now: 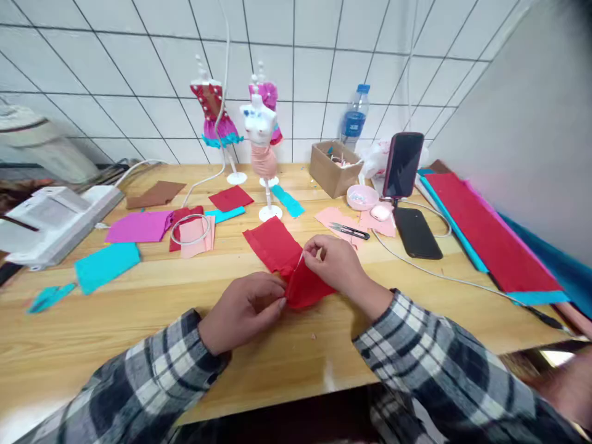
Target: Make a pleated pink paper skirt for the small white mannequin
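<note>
While the left hand [245,311] pinches the red cloth [308,290] at its left edge and the right hand [335,262], fingertips closed, grips something thin [298,261] over it, hard tugging could pucker it.

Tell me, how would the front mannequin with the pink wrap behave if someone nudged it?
The front mannequin would probably tip easily: its bulk sits high on a thin post above a small round base. A low push might just slide it, since the base looks flat on smooth-looking wood.
</note>
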A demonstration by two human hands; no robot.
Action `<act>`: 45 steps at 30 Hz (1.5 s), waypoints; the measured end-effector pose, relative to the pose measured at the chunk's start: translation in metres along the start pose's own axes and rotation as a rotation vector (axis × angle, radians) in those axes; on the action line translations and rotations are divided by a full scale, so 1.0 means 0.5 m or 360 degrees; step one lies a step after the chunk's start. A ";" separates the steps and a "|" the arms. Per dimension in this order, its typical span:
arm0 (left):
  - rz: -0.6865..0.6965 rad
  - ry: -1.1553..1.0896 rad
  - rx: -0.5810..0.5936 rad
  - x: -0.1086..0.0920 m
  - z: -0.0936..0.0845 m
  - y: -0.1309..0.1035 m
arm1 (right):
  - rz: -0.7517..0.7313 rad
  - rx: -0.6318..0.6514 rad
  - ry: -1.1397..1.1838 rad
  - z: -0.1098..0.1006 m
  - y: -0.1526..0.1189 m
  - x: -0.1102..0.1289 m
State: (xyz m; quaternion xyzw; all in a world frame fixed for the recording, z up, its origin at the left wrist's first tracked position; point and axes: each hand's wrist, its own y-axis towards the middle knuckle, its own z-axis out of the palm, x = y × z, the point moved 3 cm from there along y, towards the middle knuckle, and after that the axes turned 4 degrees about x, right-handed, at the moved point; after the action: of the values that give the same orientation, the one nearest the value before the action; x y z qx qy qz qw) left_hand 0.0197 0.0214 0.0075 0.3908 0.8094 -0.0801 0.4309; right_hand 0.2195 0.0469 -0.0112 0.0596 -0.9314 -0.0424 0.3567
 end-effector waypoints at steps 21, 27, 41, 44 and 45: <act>0.0490 -0.0091 0.0309 -0.031 0.011 -0.004 | 0.0158 -0.0120 -0.0087 -0.010 0.042 -0.054; 0.0587 -0.0150 0.0246 -0.031 0.012 -0.010 | 0.0121 -0.0606 0.0246 -0.075 0.078 -0.067; 0.0555 -0.0189 0.0175 -0.005 0.021 -0.012 | 0.0297 -0.1192 -0.0183 -0.216 0.218 -0.102; 0.0602 -0.0208 0.0174 -0.005 0.023 -0.005 | 0.0346 -0.1172 -0.0311 -0.221 0.237 -0.108; 0.0622 -0.0219 0.0176 -0.004 0.023 -0.003 | 0.0356 -0.1157 -0.0348 -0.220 0.242 -0.111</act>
State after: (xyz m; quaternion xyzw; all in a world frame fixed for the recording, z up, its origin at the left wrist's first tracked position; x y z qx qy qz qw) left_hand 0.0266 0.0136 0.0015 0.5569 0.6813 -0.0658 0.4705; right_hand 0.3244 0.1703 0.0488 -0.1773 -0.8889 -0.3364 0.2556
